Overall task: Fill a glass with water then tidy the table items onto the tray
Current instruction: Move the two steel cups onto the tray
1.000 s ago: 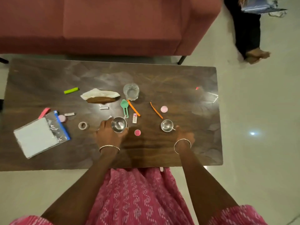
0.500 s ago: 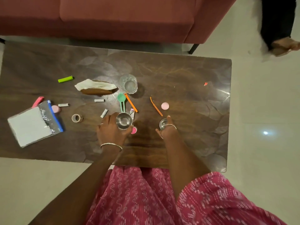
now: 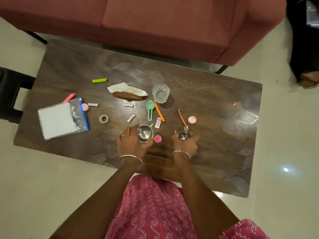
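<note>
A clear glass [image 3: 160, 93] stands upright on the dark wooden table [image 3: 215, 107], behind the other items. My left hand [image 3: 132, 144] wraps around a small steel cup [image 3: 145, 133] near the table's front edge. My right hand [image 3: 185, 144] grips a second small steel cup [image 3: 183, 134], a little to the right. A dark pink lid [image 3: 157, 138] lies between the two cups. No tray is in view.
Scattered items: green scoop [image 3: 150, 109], orange stick [image 3: 159, 111], orange cord [image 3: 181, 117], pale pink lid [image 3: 192, 119], tape roll [image 3: 104, 119], zip bag with white pad [image 3: 60, 119], tissue on a brown piece [image 3: 127, 91], green clip [image 3: 99, 80]. A red sofa [image 3: 155, 23] stands behind the table.
My right hand moved forward from the table edge and closed around the right steel cup. My left hand stayed on the left cup. The camera view shifted.
</note>
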